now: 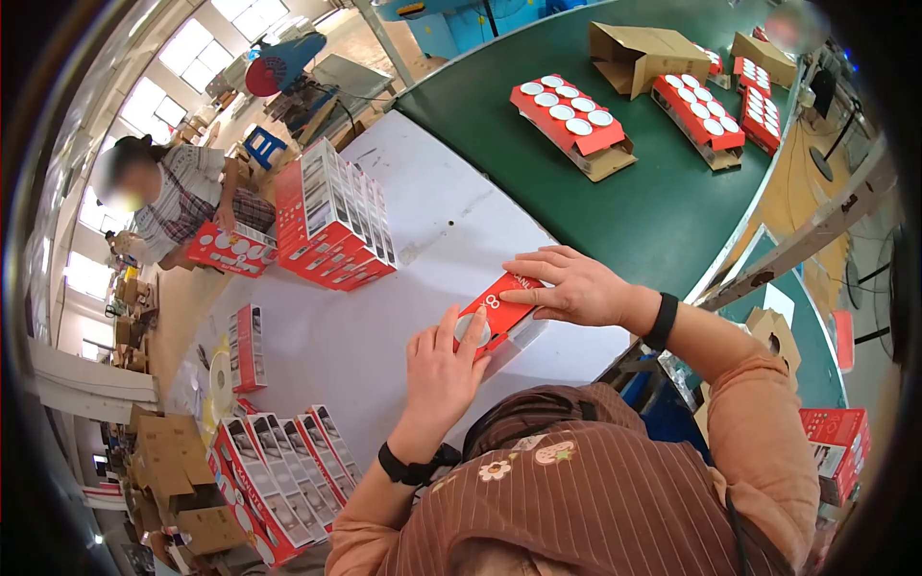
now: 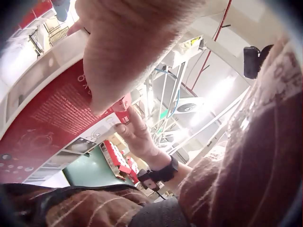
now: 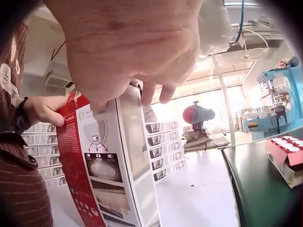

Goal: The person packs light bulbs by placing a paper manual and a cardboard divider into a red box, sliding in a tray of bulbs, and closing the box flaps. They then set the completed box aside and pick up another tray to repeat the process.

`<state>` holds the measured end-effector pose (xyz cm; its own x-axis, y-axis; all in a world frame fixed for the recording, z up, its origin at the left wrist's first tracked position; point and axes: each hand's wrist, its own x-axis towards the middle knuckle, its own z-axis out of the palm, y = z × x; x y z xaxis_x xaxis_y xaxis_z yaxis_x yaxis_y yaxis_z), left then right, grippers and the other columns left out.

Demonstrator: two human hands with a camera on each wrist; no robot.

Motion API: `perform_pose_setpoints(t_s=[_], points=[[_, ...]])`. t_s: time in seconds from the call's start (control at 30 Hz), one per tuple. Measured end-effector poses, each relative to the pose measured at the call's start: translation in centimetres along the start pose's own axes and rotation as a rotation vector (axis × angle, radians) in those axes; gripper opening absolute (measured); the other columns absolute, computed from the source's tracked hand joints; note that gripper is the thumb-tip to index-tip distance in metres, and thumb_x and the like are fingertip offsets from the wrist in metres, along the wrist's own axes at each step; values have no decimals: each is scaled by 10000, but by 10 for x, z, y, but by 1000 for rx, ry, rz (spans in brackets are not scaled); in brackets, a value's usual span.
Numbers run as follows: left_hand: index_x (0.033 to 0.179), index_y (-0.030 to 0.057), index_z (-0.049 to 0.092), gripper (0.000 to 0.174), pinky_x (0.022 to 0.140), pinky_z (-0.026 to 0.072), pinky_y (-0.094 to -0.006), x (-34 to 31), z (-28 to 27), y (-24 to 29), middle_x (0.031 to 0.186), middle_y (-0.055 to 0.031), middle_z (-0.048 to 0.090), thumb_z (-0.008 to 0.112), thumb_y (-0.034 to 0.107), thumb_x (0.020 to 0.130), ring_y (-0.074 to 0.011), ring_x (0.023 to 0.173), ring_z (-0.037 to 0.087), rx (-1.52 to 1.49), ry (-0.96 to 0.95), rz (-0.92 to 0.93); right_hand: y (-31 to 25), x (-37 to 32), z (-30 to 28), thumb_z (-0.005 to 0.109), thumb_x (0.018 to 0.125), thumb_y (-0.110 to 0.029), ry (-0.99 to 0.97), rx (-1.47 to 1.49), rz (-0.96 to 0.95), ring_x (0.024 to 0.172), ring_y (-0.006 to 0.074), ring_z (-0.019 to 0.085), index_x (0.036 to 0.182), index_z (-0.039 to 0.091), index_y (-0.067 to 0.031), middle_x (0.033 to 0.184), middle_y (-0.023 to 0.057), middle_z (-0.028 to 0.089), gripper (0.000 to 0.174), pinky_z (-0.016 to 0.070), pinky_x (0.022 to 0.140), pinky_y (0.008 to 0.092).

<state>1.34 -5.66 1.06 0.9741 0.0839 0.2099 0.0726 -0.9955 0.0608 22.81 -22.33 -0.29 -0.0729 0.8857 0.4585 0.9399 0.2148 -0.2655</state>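
Observation:
A red and white carton with "8x" printed on its top stands on the pale table, between both hands. My left hand holds its near-left end, fingers over the red top and the thumb at the side. At the far-right end, my right hand grips the carton from above, its index finger reaching across the top. In the right wrist view the carton shows a printed side with lamp pictures, and a red flap sticks up beside the left thumb. The palms hide parts of the carton in both wrist views.
A stack of red and white cartons stands across the table, near a seated person with another carton. More cartons stand at the lower left. On the green conveyor lie trays of white round lamps and an open cardboard box.

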Motion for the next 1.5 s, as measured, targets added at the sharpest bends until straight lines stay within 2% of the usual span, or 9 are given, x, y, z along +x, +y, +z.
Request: perform_pose_setpoints(t_s=[0.07,0.2,0.4,0.5,0.63,0.7,1.0,1.27,1.5], points=[[1379,139,468,679,905,411,-456,4,0,-3,1336,-155,462,736,259,766,-299,1012,516,21,6,-17,-12,7,2,700,800,-238,96,-96,66,1169,297,521,1222,623,-168,1353,103,496,434,409,988,416],[1385,153,464,680,893,425,-444,6,3,-5,1316,-146,474,732,237,766,-294,1003,522,-9,17,-64,-54,15,27,735,727,-101,318,47,288,848,269,589,1004,667,-93,950,51,633,285,495,730,356],[1405,159,437,709,891,425,-453,7,7,-10,1281,-138,488,727,235,762,-296,1001,527,-46,23,-74,-74,12,68,707,807,-92,470,364,581,666,242,620,894,625,-47,774,91,647,128,507,612,346],[1422,138,411,729,907,412,-470,14,6,-4,1219,-146,508,710,230,764,-303,999,537,-48,-35,-126,-76,13,76,683,864,-109,431,711,853,658,170,643,912,611,-20,750,86,659,124,502,585,314],[1424,71,391,740,916,396,-481,19,12,0,1126,-163,529,688,219,763,-317,978,548,27,-46,-153,-80,21,84,667,889,-115,543,836,892,635,117,628,892,589,4,746,71,662,143,492,538,274],[1417,48,396,738,910,394,-479,23,19,-3,1108,-167,534,687,217,761,-321,966,550,66,-7,-134,-83,26,77,667,879,-100,515,997,1078,581,117,610,859,570,13,739,75,654,151,483,485,249],[1375,26,444,717,834,431,-440,16,25,-1,1112,-162,544,702,232,738,-310,957,551,-13,74,-118,-90,26,82,655,871,-89,718,1348,1181,554,124,589,879,553,4,734,80,631,138,496,481,248],[1365,24,457,742,799,427,-420,15,26,2,1099,-157,554,728,272,721,-293,932,551,19,115,-116,-91,29,81,632,888,-83,691,1135,1174,557,119,589,901,544,10,739,79,636,128,499,485,254],[1363,25,461,754,798,423,-423,15,26,6,1106,-152,548,735,277,707,-293,934,549,3,136,-108,-89,20,81,611,907,-70,728,1438,1155,580,122,601,907,541,7,742,77,640,104,509,528,252]])
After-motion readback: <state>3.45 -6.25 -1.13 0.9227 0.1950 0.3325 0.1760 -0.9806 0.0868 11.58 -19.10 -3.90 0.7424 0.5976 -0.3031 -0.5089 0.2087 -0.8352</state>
